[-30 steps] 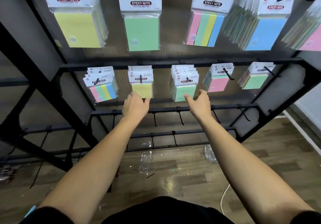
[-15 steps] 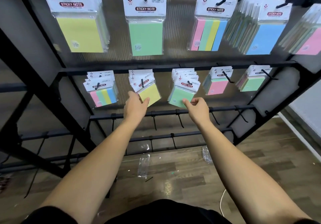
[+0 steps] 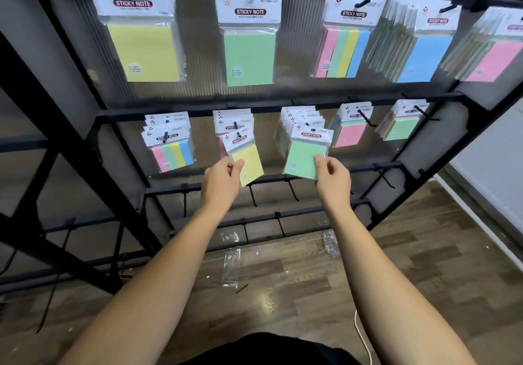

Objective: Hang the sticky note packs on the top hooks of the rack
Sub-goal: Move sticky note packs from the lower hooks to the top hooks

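Note:
My left hand (image 3: 222, 182) pinches the lower edge of a small yellow sticky note pack (image 3: 245, 158), tilted, its header still at the second-row hook (image 3: 235, 126). My right hand (image 3: 331, 176) pinches the bottom right corner of a small green pack (image 3: 304, 156), the front one of a stack on the neighbouring hook. On the top row hang a large yellow pack (image 3: 141, 36), a large green pack (image 3: 249, 41), a striped pack (image 3: 343, 44), and thick stacks fronted by a blue pack (image 3: 424, 50) and a pink pack (image 3: 492, 58).
The black metal rack (image 3: 70, 143) leans with bare hooks (image 3: 293, 193) on its lower bars. More small packs hang on the second row: striped (image 3: 172, 152), pink (image 3: 351, 135), green (image 3: 400, 128). Clear plastic wrappers (image 3: 231, 268) and a white cable (image 3: 362, 333) lie on the wood floor.
Both hands went from reaching open toward the second row to pinching the front yellow and green packs, which now tilt outward toward me.

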The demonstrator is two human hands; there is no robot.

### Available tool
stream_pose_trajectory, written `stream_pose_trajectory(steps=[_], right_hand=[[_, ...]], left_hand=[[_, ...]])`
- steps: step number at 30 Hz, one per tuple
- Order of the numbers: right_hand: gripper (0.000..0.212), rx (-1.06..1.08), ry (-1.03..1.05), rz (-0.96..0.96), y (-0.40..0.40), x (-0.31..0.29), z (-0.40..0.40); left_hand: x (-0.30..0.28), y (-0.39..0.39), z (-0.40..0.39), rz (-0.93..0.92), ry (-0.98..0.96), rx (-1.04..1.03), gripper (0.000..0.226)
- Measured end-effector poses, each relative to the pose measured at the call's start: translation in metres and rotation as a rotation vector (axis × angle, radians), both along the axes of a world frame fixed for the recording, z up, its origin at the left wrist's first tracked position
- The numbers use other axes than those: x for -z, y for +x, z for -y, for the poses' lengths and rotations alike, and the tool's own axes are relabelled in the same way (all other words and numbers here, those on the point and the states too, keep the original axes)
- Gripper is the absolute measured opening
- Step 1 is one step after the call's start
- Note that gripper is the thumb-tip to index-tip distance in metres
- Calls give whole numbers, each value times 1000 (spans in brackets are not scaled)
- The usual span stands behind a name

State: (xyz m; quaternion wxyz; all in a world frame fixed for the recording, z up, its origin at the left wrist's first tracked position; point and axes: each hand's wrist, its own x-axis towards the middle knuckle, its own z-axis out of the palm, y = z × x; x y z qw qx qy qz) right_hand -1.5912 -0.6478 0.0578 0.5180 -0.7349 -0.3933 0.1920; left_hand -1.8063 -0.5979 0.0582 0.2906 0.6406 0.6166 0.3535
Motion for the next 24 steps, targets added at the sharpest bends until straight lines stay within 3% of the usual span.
stream_pose_trajectory(steps=[12, 17, 24], right_hand=[[37, -88, 228, -65, -52, -40, 37], [39, -143, 315, -60, -78, -70, 45], [23, -175, 388, -49, -102, -110, 39]], left_hand=[[-50, -52, 47, 131, 190, 140, 39], [-71, -73, 56, 229, 275, 79, 41], [-102, -89, 58, 323, 295, 49, 38]])
